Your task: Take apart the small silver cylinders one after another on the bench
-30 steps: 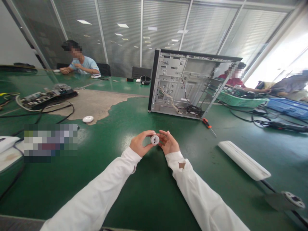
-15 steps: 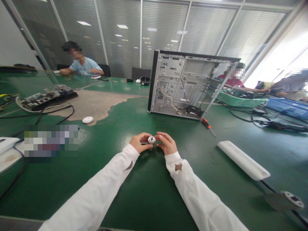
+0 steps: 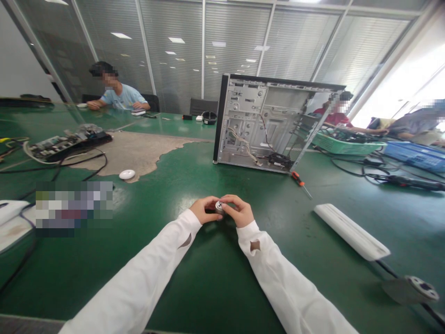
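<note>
A small silver metal cylinder (image 3: 219, 209) with dark openings in its pale top sits between my hands over the green table (image 3: 215, 264). My left hand (image 3: 204, 209) grips its left side, thumb in front and fingers behind. From the right, my right hand (image 3: 239, 210) closes on it too, its thumb at the top edge and its fingers reaching over the back. Beyond them stands an open computer case (image 3: 274, 109) with loose wires inside.
An orange-handled screwdriver (image 3: 301, 184) lies by the case. At right are a white power strip (image 3: 351, 231), a larger grey cylinder (image 3: 410, 290), and green (image 3: 347, 144) and blue (image 3: 415, 156) baskets. A white oval object (image 3: 127, 174) lies left. People sit across the table.
My right hand has moved left and closed onto the metal cylinder. The cylinder sits slightly lower in view, still in my left hand.
</note>
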A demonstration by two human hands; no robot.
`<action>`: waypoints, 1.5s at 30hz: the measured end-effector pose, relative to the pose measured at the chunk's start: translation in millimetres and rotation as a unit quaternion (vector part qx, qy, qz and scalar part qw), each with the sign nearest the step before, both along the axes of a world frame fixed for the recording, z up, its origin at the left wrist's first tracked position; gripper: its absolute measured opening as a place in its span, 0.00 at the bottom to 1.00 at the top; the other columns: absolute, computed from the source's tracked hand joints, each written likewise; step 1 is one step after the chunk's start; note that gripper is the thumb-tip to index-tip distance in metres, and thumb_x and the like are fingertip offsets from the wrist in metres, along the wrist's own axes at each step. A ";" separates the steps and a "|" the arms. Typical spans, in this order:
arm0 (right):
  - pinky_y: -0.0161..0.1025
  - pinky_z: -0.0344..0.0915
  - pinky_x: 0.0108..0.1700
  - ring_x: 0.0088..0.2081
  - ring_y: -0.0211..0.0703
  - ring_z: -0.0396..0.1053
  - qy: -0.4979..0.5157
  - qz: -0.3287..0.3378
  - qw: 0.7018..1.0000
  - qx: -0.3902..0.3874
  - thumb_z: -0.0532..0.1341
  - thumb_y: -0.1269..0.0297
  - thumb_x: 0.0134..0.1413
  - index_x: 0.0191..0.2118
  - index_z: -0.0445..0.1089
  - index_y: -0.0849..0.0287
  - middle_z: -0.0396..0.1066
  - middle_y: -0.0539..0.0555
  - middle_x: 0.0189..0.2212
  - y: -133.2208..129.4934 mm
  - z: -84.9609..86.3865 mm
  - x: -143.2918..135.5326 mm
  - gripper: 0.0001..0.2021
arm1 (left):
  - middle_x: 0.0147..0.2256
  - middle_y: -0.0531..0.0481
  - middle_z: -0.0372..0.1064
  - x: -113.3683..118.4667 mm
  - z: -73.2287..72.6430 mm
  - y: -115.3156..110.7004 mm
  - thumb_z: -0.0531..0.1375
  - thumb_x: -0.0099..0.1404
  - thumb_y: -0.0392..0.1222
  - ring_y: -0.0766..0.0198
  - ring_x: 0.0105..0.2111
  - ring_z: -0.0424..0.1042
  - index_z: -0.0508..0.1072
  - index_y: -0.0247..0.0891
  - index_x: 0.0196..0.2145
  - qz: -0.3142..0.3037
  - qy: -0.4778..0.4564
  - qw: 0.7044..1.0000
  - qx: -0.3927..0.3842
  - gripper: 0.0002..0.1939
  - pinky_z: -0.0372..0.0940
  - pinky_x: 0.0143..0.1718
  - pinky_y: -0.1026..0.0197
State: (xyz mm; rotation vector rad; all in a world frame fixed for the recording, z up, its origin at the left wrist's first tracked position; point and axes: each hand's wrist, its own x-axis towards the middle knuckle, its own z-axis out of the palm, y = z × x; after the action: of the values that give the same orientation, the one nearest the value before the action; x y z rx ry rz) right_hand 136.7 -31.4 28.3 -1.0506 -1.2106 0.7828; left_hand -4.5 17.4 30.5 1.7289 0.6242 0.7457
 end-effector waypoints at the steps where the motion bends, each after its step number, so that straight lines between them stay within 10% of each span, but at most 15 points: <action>1: 0.36 0.62 0.31 0.36 0.42 0.63 -0.008 -0.001 1.000 0.001 0.61 0.64 0.35 0.25 0.71 0.53 0.66 0.52 0.31 -0.4 0.7 -0.3 0.05 | 0.32 0.49 0.70 0.2 0.4 -0.5 0.64 0.41 0.34 0.64 0.34 0.69 0.66 0.33 0.36 0.001 0.006 1.000 0.009 0.22 0.62 0.42 0.56; 22: 0.37 0.57 0.29 0.29 0.40 0.62 -0.098 -0.112 0.989 -0.012 0.60 0.63 0.35 0.23 0.69 0.54 0.67 0.50 0.25 10.8 -13.4 15.7 0.03 | 0.34 0.48 0.67 -3.1 -3.7 5.7 0.62 0.44 0.38 0.63 0.35 0.68 0.68 0.35 0.37 0.087 0.048 0.990 0.104 0.19 0.64 0.38 0.59; 31: 0.43 0.54 0.40 0.40 0.45 0.59 -0.438 -0.084 0.889 -0.103 0.58 0.66 0.39 0.27 0.69 0.52 0.66 0.51 0.35 11.0 -18.8 31.1 0.05 | 0.35 0.48 0.67 -13.4 -5.7 18.9 0.61 0.44 0.41 0.61 0.36 0.67 0.67 0.36 0.37 0.170 0.076 0.975 0.123 0.19 0.63 0.39 0.57; 45: 0.43 0.51 0.41 0.44 0.43 0.55 -0.534 -0.115 0.817 -0.184 0.50 0.76 0.39 0.38 0.65 0.50 0.62 0.50 0.43 3.6 -4.8 29.8 0.19 | 0.38 0.46 0.64 -14.4 -11.1 24.4 0.58 0.40 0.30 0.59 0.38 0.65 0.64 0.34 0.40 0.146 0.160 0.959 0.182 0.24 0.61 0.41 0.57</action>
State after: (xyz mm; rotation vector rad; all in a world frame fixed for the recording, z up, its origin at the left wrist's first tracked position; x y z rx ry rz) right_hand 166.5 -27.8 23.4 -2.0650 -1.8344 0.1691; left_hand -19.0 41.8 19.4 2.1497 1.0307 0.8284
